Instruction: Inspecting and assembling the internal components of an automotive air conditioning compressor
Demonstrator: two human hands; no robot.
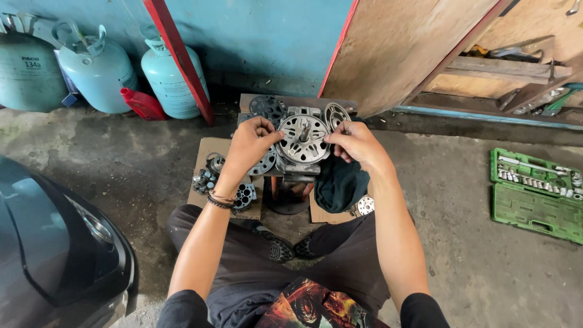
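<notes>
Rough grey concrete floor [473,267] runs under me, with a blue wall behind, and I am seated on it with my knees apart, looking down at both hands. My left hand [252,146] is curled narrow, fingertips pinching the left rim of a round silver metal clutch plate with spoke-shaped slots [302,138], which sits between my two hands, face up, on top of a grey metal compressor body [297,165]. My right hand [358,144] is likewise bent close, fingers pressed on the plate's right rim, touching it. Just below my right hand lies a dark crumpled cloth [340,185], and near that a small round silver disc [365,205] on the floor. Under my left wrist, on a flat piece of brown cardboard [209,152], sit several grey metal pulley and coil parts [209,176]. Just beyond my fingers two more round slotted discs [267,108] lean on a low wooden block. Well to the right of my right hand an open green plastic socket-set case [537,194] lies on the concrete. Far off beyond my left hand stand three pale green gas cylinders [97,73] against the wall, with a red plastic bottle [143,104] between two of them. Down by my left elbow a dark car body panel [54,249] fills the corner.
</notes>
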